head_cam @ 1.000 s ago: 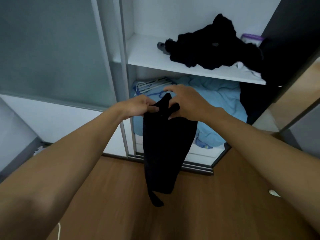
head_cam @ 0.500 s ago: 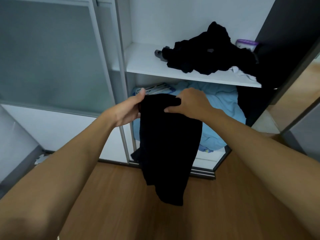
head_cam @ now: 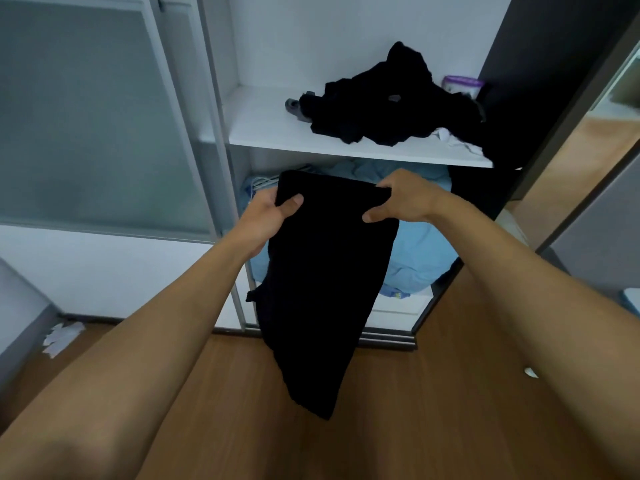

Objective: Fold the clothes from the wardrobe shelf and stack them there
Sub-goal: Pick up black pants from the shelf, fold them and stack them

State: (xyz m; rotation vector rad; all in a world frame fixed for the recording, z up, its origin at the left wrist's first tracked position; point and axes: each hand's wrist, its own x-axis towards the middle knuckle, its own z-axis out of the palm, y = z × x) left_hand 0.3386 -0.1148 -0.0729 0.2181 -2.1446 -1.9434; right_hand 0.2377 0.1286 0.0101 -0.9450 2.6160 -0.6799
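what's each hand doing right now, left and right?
Left hand: closed, gripping the top left edge of the black garment.
Right hand: closed, gripping the garment's top right edge.

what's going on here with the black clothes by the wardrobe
A person at an open wardrobe holds a black garment up by its top edge, the left grip on one corner and the right grip on the other. It hangs down above the wooden floor. On the white shelf behind, a heap of dark clothes lies crumpled, nothing stacked yet. Blue cloth sits under the shelf.
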